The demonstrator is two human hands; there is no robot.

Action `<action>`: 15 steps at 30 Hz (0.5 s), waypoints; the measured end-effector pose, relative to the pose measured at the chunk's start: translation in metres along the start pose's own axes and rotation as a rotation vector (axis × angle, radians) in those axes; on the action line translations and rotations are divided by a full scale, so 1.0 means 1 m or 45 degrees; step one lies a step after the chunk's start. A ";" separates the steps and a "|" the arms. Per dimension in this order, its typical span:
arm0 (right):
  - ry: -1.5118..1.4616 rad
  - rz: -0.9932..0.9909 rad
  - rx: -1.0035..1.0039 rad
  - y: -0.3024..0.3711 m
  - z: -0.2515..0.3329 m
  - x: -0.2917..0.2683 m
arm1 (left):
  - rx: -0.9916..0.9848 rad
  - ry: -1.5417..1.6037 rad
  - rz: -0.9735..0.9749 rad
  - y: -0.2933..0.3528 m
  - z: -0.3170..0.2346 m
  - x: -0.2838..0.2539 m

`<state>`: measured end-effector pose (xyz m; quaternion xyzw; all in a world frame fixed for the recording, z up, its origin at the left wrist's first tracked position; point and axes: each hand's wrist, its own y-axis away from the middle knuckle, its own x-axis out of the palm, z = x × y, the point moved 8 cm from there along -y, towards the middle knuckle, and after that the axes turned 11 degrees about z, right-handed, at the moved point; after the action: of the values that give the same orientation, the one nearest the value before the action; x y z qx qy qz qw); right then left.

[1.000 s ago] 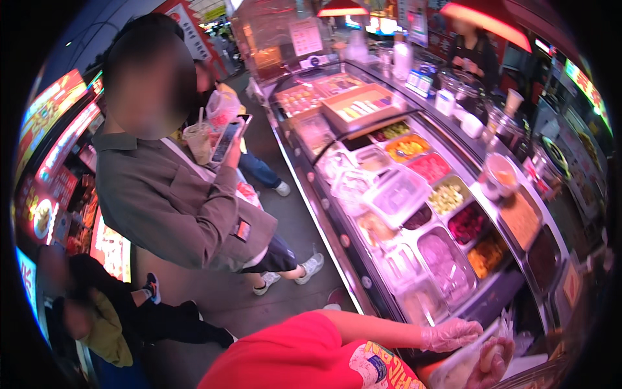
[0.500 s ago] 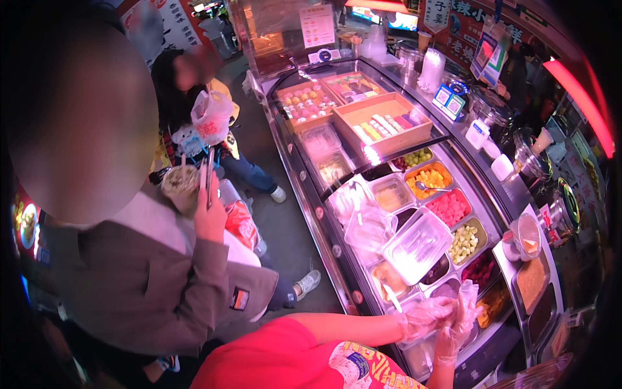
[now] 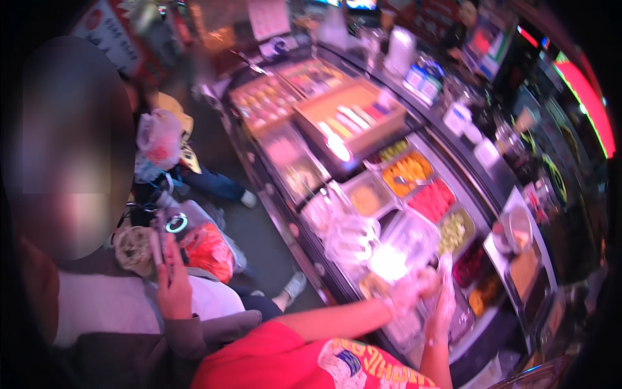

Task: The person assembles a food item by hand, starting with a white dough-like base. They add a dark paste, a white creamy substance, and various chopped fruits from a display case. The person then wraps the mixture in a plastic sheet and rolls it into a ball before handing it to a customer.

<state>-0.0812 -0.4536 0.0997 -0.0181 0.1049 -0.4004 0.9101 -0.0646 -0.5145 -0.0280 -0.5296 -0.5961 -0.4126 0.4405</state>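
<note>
Both my hands are in thin clear plastic gloves, above the near end of a display counter of metal food pans. My left hand [image 3: 413, 289] is close beside my right hand; motion blur smears its fingers. My right hand [image 3: 442, 303] is raised upright with its fingers stretched upward, and no object shows in it. Just beyond them lies a clear plastic container [image 3: 414, 232] with a bright glare on it. More clear plastic containers [image 3: 348, 238] lie to its left. Near my right hand are pans of pale diced fruit [image 3: 456, 232] and pink cubes [image 3: 431, 200].
A wooden tray [image 3: 382, 129] of colourful pieces stands farther back, near orange cubes [image 3: 407, 174]. Cups [image 3: 517, 228] and a side tray [image 3: 523, 272] are at the right. Across the counter at left, a person holds a phone [image 3: 159, 240] near a red-and-clear bag [image 3: 206, 249].
The view has shifted, and the scene now sits further left and is blurred. My hands, earlier pressed together at the fingers, are now slightly apart, with the right fingers straightened upward.
</note>
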 end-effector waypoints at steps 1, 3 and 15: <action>-0.129 -0.076 0.028 -0.008 -0.007 0.000 | 0.045 0.060 0.030 -0.008 -0.007 -0.008; -0.299 -0.182 0.085 -0.016 -0.018 -0.005 | 0.122 0.058 0.000 -0.009 -0.040 -0.006; -0.030 -0.044 0.177 0.004 -0.031 0.006 | 0.290 -0.231 -0.405 0.033 -0.050 0.006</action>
<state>-0.0806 -0.4538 0.0682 0.0386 0.0658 -0.4221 0.9033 -0.0275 -0.5572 -0.0083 -0.4107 -0.7521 -0.3575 0.3714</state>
